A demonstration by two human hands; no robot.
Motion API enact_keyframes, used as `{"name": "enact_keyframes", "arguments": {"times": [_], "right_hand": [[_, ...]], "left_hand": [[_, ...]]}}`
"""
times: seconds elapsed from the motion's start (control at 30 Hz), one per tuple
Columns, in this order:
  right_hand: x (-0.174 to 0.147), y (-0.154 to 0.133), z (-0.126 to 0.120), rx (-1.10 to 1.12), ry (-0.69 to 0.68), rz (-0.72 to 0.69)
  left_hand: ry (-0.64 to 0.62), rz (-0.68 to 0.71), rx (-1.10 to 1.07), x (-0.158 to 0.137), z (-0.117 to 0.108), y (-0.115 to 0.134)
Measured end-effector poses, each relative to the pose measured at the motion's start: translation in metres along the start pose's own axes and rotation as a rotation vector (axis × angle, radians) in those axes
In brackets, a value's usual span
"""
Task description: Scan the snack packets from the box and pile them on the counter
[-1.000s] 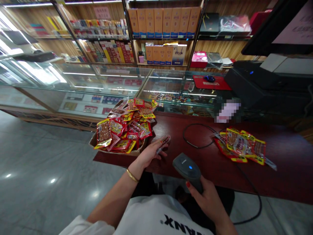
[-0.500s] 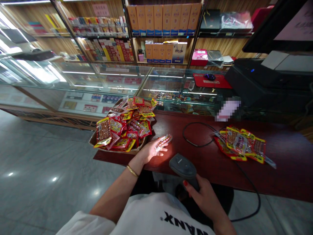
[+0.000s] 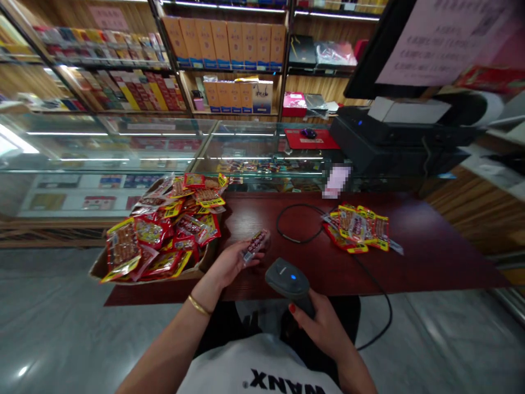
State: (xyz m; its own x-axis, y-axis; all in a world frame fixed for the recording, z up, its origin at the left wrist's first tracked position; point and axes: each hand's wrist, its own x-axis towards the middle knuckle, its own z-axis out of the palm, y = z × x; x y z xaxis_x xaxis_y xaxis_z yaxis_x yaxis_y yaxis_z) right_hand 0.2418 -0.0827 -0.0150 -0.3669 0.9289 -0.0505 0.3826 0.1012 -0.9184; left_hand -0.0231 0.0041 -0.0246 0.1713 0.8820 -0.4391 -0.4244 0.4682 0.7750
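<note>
My left hand [image 3: 232,264] holds a small snack packet [image 3: 255,246] in clear and dark red wrapping, over the dark red counter [image 3: 254,213]. My right hand [image 3: 322,317] is wrapped round the handle of a grey barcode scanner [image 3: 287,279], whose head points toward the packet. A blue light shows on top of the scanner. Beside my left arm, a cardboard box [image 3: 205,262] is heaped with red and yellow snack packets [image 3: 176,224]. Farther right on the counter lies a loose pile of similar packets [image 3: 356,227].
The scanner's black cable [image 3: 385,295] loops over the counter and hangs off its front edge. Behind stand a glass display case [image 3: 164,139], a red mouse pad [image 3: 314,143] and a black till machine [image 3: 377,139] under a monitor [image 3: 369,60]. Shelves hold boxed goods [image 3: 235,41].
My view has swung to the right. The red glow on the packet and left fingers is gone, and the scanner now shows a blue light. Both hands keep their holds.
</note>
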Motion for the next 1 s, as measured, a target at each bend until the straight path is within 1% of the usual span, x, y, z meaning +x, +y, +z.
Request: {"name": "enact_keyframes", "arguments": {"times": [0.1,0.2,0.33,0.43,0.6,0.7,0.9,1.0], "right_hand": [[-0.005,-0.001,-0.004,0.009,0.04,0.014],[-0.008,-0.003,-0.005,0.008,0.05,0.014],[-0.005,-0.003,-0.001,-0.017,0.063,0.008],[-0.004,-0.002,0.002,-0.051,0.077,0.008],[-0.004,-0.001,0.002,-0.121,0.109,-0.007],[-0.005,0.001,-0.001,-0.135,0.12,0.004],[-0.01,0.006,-0.004,-0.101,0.102,0.046],[-0.01,0.007,-0.003,-0.087,0.09,0.055]], "left_hand": [[-0.042,0.017,-0.01,0.008,0.021,0.005],[-0.076,0.012,0.003,0.019,0.03,0.004],[-0.073,-0.046,-0.01,0.029,0.025,-0.005],[-0.095,-0.085,-0.033,0.03,0.021,-0.012],[-0.134,-0.075,-0.046,0.029,0.019,-0.018],[-0.145,-0.094,-0.063,0.031,0.016,-0.02],[-0.074,-0.126,-0.086,0.034,0.016,-0.019],[-0.078,-0.12,-0.079,0.031,0.018,-0.018]]}}
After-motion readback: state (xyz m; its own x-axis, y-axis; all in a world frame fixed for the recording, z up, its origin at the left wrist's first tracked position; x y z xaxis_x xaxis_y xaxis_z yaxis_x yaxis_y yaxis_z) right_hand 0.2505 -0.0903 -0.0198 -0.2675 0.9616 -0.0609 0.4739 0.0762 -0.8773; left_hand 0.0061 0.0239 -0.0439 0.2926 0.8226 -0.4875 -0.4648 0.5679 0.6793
